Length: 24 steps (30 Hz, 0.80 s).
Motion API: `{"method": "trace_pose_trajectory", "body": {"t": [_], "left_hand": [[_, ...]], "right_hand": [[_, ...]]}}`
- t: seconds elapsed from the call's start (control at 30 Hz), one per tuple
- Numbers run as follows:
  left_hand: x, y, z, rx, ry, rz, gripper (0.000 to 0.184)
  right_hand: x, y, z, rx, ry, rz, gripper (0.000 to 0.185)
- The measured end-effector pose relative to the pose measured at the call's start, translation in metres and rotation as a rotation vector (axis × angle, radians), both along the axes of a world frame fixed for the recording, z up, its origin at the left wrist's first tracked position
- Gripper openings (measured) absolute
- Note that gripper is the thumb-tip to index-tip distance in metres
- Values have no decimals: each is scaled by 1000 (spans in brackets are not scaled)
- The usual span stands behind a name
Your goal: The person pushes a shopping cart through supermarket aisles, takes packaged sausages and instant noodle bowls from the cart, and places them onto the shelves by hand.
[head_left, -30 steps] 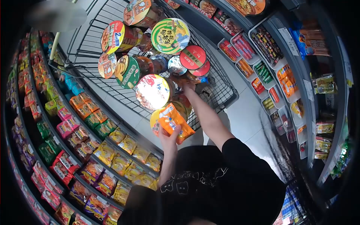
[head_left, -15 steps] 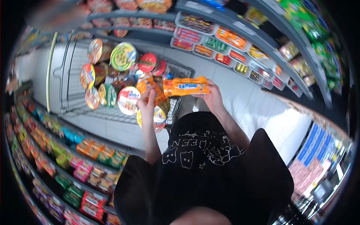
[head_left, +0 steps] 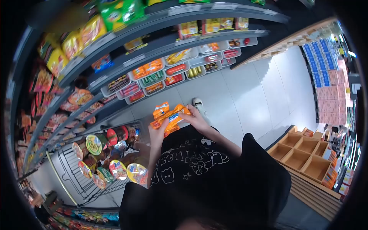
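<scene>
In front of my chest, both hands grip shiny orange snack packets with blue lettering. My left hand is closed on their lower left side, thumb over the front. My right hand is closed on the right end. The packets overlap, so which one each hand grips is partly hidden. To the left of my left hand stands a wire shopping cart. Cup noodle tubs lie in it, among them one with a green lid and one with a yellow lid.
Shelves with bagged snacks and noodles curve along the far side. Low white bins of wrapped sausages or snacks stand below. At the right is a wooden display with square compartments, with stacked blue cartons behind. Tiled floor lies between.
My view has turned right, so the cart sits lower left. My hands have come together away from the cart, bringing the orange packets against each other.
</scene>
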State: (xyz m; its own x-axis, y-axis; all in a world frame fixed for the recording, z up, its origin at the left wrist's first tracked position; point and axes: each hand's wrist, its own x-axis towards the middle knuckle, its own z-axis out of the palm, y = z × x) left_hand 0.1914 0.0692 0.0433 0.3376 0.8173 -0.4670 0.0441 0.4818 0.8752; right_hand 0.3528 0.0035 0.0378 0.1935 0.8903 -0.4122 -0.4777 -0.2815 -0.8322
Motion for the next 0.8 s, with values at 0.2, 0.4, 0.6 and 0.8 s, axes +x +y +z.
{"method": "trace_pose_trajectory", "body": {"t": [0.2,0.4,0.6,0.8], "left_hand": [[92,-10,-25,158,19,-195,20],[187,-17,-31,288,-24,-259,22],[208,-14,-44,387,108,-194,32],[230,-14,-6,172,-182,182,53]], "right_hand": [[94,-25,-19,-43,141,-57,26],[190,-19,-36,-97,136,-157,43],[289,7,-125,-20,464,-434,37],[379,125,-215,-187,401,-518,24]]}}
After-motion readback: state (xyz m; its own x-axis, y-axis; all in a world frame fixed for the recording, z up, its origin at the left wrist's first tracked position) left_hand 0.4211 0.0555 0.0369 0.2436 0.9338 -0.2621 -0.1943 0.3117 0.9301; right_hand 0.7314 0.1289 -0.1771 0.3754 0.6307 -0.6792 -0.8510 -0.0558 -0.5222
